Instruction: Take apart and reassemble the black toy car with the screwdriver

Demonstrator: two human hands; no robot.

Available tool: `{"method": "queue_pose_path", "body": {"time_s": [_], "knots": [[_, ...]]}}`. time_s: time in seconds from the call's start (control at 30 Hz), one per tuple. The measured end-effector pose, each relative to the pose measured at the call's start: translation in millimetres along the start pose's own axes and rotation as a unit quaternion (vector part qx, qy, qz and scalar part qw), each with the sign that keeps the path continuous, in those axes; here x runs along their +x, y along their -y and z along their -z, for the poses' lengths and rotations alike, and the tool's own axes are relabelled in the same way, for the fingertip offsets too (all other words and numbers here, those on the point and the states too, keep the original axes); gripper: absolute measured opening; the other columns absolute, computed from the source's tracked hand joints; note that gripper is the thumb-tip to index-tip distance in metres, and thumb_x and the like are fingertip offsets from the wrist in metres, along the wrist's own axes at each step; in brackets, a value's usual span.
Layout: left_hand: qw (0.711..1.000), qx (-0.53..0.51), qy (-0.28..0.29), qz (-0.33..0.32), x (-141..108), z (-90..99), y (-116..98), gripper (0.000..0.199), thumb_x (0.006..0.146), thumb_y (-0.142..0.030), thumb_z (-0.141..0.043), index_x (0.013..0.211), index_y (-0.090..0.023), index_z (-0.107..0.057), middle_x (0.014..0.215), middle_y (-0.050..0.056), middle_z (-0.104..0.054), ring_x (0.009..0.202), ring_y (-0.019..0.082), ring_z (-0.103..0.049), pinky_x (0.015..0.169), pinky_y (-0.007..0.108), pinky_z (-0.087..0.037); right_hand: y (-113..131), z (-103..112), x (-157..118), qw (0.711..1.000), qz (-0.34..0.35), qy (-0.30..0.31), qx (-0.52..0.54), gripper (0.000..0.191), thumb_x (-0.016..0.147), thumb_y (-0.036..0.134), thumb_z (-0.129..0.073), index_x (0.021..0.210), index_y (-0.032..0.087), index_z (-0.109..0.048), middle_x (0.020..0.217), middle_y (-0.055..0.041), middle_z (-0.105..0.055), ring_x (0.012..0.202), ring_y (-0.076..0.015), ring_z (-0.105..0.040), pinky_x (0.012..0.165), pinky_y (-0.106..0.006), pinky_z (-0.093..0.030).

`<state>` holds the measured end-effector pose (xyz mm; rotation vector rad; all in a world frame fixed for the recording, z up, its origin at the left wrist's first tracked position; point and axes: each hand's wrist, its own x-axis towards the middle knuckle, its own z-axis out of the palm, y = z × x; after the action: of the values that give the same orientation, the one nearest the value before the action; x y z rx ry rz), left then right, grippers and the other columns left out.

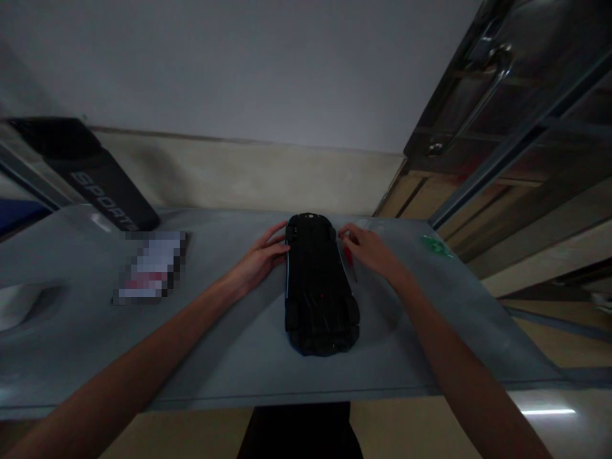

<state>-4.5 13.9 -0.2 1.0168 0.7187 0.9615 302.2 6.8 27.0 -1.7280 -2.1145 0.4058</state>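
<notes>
A toy car (318, 274) lies upside down on the grey table, its black underside and wheels facing up. My left hand (261, 258) is at the car's left side, fingers stretched out and fingertips against its edge. On the other side, my right hand (366, 247) is closed, thumb and fingers pinched at the top of a small screwdriver (349, 256). The screwdriver has a red handle, and its thin shaft points toward me beside the car. Part of the handle is hidden by my fingers.
A black box (102, 182) lettered "SPORT" leans at the back left, near a blurred-out flat item (152, 264). A white object (19, 305) sits at the left edge. Green bits (436, 246) lie at the right. A wall (248, 169) stands behind the table (215, 366).
</notes>
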Motion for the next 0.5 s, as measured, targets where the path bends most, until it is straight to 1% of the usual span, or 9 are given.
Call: {"method": "queue_pose_path", "body": {"time_s": [0.07, 0.13, 0.2, 0.27, 0.37, 0.43, 0.5], "knots": [[1.000, 0.000, 0.002, 0.001, 0.7, 1.0, 1.2, 0.071, 0.089, -0.022, -0.088, 0.157, -0.033, -0.071, 0.156, 0.008, -0.076, 0.147, 0.033, -0.069, 0.126, 0.048, -0.050, 6.1, -7.5, 3.1, 0.996, -0.003, -0.048, 0.078, 0.031, 0.114, 0.032, -0.046, 0.125, 0.023, -0.073, 0.111, -0.0098, -0.083, 0.105, -0.0267, -0.077, 0.100, -0.040, -0.055], [1.000, -0.002, 0.002, 0.001, 1.8, 2.0, 2.3, 0.073, 0.086, -0.022, -0.089, 0.156, -0.034, -0.072, 0.157, 0.007, -0.076, 0.145, 0.033, -0.070, 0.124, 0.047, -0.051, 12.5, -18.0, 7.4, 0.982, -0.004, -0.089, 0.167, 0.033, 0.114, 0.036, -0.046, 0.128, 0.025, -0.073, 0.127, -0.0108, -0.082, 0.121, -0.0272, -0.075, 0.109, -0.044, -0.055], [1.000, -0.004, 0.002, -0.001, 2.6, 2.3, 2.7, 0.075, 0.084, -0.021, -0.088, 0.156, -0.034, -0.072, 0.161, 0.007, -0.073, 0.143, 0.032, -0.070, 0.122, 0.047, -0.052, 18.5, -27.9, 14.6, 0.963, -0.010, -0.100, 0.251, 0.034, 0.114, 0.037, -0.046, 0.130, 0.027, -0.073, 0.137, -0.0099, -0.080, 0.133, -0.0261, -0.070, 0.117, -0.046, -0.053], [1.000, -0.002, 0.001, -0.004, 2.2, 1.6, 2.1, 0.076, 0.084, -0.021, -0.087, 0.157, -0.033, -0.072, 0.165, 0.008, -0.070, 0.143, 0.032, -0.070, 0.122, 0.047, -0.052, 24.4, -34.5, 24.6, 0.944, -0.018, -0.084, 0.317, 0.036, 0.116, 0.039, -0.043, 0.129, 0.028, -0.075, 0.136, -0.0085, -0.081, 0.137, -0.0246, -0.068, 0.118, -0.045, -0.052], [1.000, 0.002, -0.001, -0.011, -0.1, -1.0, 0.5, 0.079, 0.085, -0.021, -0.087, 0.161, -0.032, -0.070, 0.172, 0.009, -0.065, 0.148, 0.033, -0.066, 0.125, 0.047, -0.049, 33.9, -36.6, 40.3, 0.932, -0.016, -0.074, 0.354, 0.040, 0.117, 0.043, -0.041, 0.126, 0.027, -0.077, 0.131, -0.0084, -0.082, 0.137, -0.0242, -0.068, 0.116, -0.043, -0.054], [1.000, 0.001, 0.001, -0.020, -1.8, -2.7, -0.4, 0.079, 0.086, -0.021, -0.087, 0.162, -0.033, -0.069, 0.176, 0.009, -0.062, 0.153, 0.034, -0.063, 0.127, 0.048, -0.048, 40.3, -34.0, 46.5, 0.931, -0.015, -0.076, 0.356, 0.043, 0.116, 0.044, -0.039, 0.126, 0.027, -0.077, 0.129, -0.0100, -0.083, 0.133, -0.0260, -0.072, 0.113, -0.045, -0.058], [1.000, 0.001, 0.010, -0.025, -2.9, -4.0, -0.6, 0.078, 0.088, -0.022, -0.087, 0.162, -0.035, -0.069, 0.178, 0.008, -0.060, 0.156, 0.035, -0.062, 0.128, 0.050, -0.047, 45.9, -29.2, 47.3, 0.941, -0.003, -0.054, 0.334, 0.051, 0.116, 0.046, -0.031, 0.127, 0.026, -0.076, 0.120, -0.0109, -0.084, 0.123, -0.0281, -0.077, 0.106, -0.046, -0.061]]}}
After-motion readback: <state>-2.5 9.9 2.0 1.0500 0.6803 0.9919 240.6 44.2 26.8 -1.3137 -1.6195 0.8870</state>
